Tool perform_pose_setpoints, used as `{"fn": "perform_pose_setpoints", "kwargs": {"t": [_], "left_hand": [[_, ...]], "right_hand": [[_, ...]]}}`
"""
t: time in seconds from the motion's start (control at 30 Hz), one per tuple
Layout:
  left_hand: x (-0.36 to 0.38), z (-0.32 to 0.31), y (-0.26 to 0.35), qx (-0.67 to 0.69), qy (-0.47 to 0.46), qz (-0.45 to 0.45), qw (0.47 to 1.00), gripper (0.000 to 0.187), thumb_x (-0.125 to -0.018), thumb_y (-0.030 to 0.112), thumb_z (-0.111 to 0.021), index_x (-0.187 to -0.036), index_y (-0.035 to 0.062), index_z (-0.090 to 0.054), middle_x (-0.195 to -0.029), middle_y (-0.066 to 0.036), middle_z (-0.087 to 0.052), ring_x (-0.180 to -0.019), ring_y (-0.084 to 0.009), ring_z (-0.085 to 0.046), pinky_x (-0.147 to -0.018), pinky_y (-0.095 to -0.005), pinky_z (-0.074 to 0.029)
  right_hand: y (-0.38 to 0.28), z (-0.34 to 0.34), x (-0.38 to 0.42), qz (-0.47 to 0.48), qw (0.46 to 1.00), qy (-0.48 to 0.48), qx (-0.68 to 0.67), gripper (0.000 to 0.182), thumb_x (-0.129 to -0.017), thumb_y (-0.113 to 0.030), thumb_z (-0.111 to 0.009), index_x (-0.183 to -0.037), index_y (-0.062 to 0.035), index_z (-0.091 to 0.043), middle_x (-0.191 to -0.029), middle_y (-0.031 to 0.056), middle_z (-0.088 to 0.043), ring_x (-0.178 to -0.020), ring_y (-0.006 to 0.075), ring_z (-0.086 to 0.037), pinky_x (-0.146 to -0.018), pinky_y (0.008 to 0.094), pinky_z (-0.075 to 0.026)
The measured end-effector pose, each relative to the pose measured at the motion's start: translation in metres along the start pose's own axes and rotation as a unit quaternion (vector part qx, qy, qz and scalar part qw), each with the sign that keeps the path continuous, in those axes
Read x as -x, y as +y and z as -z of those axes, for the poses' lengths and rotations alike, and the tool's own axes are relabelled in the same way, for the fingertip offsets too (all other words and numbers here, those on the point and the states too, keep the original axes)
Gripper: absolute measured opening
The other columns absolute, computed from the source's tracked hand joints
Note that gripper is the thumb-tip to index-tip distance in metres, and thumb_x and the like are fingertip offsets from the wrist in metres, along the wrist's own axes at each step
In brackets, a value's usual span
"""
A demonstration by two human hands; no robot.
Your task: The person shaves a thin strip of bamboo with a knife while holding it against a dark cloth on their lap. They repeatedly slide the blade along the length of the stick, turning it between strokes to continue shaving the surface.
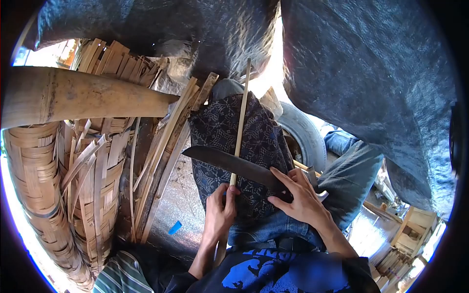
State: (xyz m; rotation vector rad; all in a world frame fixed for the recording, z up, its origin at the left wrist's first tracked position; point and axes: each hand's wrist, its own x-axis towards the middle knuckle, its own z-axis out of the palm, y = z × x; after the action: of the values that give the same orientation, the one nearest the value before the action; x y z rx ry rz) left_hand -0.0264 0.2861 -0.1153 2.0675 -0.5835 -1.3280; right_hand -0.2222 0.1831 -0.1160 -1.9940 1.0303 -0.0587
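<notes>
My left hand is closed on a long, thin bamboo strip, pinching it low down with the thumb along it. The strip points away from me over a dark patterned cloth spread across my leg. In my right hand is a machete with a broad dark blade, index finger stretched along its back. The blade lies across the strip just above my left fingers, its tip toward the left. The handle is mostly hidden by my right hand.
Woven bamboo baskets stand at the left, with loose strips beside them. A thick bamboo pole juts in above. Behind my leg is a tyre. Dark plastic sheets hang overhead. A blue scrap lies on the ground.
</notes>
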Motion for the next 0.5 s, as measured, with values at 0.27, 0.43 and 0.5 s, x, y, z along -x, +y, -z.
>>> {"fn": "perform_pose_setpoints", "kwargs": {"t": [0.27, 0.43, 0.5], "left_hand": [[-0.002, 0.004, 0.011, 0.043, -0.039, 0.037, 0.998, 0.032, -0.098, 0.028, -0.042, -0.088, 0.0012, -0.055, -0.048, 0.001, -0.042, -0.04, -0.0068, -0.04, -0.037, -0.0231, -0.03], [-0.011, 0.001, 0.021, -0.004, -0.035, 0.007, 0.999, 0.033, -0.098, 0.029, -0.042, -0.086, 0.0003, -0.055, -0.047, 0.002, -0.042, -0.039, -0.0063, -0.039, -0.037, -0.0236, -0.029], [-0.016, -0.001, 0.03, -0.013, -0.026, -0.006, 1.0, 0.034, -0.098, 0.029, -0.042, -0.085, -0.0004, -0.055, -0.046, 0.002, -0.041, -0.038, -0.0061, -0.038, -0.037, -0.0239, -0.029]], "right_hand": [[0.047, 0.004, 0.036, -0.105, 0.993, 0.02, 0.053, 0.048, -0.075, -0.038, -0.071, -0.104, -0.0035, -0.055, -0.076, 0.0169, -0.062, -0.074, 0.0332, -0.065, -0.069, 0.0406, -0.05], [0.046, 0.044, 0.024, -0.016, 0.993, -0.038, 0.11, 0.044, -0.081, -0.041, -0.064, -0.103, -0.0028, -0.058, -0.058, 0.0133, -0.058, -0.055, 0.03, -0.062, -0.057, 0.0394, -0.049], [0.051, 0.057, 0.011, 0.002, 0.995, -0.055, 0.085, 0.044, -0.087, -0.04, -0.059, -0.107, -0.0016, -0.057, -0.06, 0.0161, -0.058, -0.053, 0.0295, -0.06, -0.056, 0.0387, -0.048]]}}
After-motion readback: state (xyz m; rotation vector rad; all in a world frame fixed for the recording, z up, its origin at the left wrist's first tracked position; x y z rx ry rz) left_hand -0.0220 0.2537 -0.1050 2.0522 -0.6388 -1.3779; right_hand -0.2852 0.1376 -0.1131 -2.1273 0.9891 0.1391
